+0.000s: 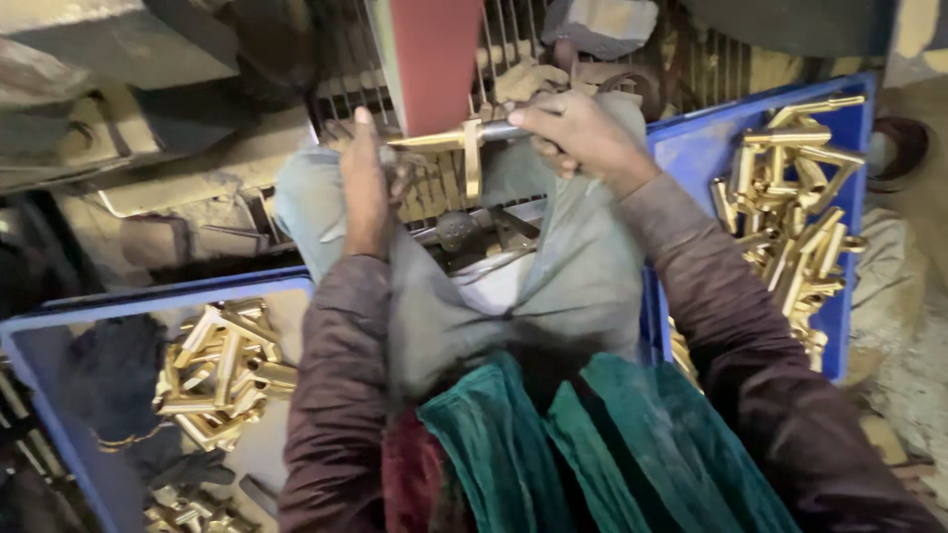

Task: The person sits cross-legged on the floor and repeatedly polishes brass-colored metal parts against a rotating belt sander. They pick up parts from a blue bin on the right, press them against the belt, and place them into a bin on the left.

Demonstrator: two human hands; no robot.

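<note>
Dim workshop, red sanding belt [434, 59] top centre. Both hands, left hand [363, 188] and right hand [578, 133], clamped on brass piece [456, 141] against belt. Blue crates [711, 148] of brass parts [800, 217] flank lap.

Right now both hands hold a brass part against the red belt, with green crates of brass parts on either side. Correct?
Not quite: the crates are blue, not green. The head view shows a blue crate at left and another blue crate at right, each with brass parts in it. The rest holds: the left hand and right hand hold a brass part against the red belt.
</note>
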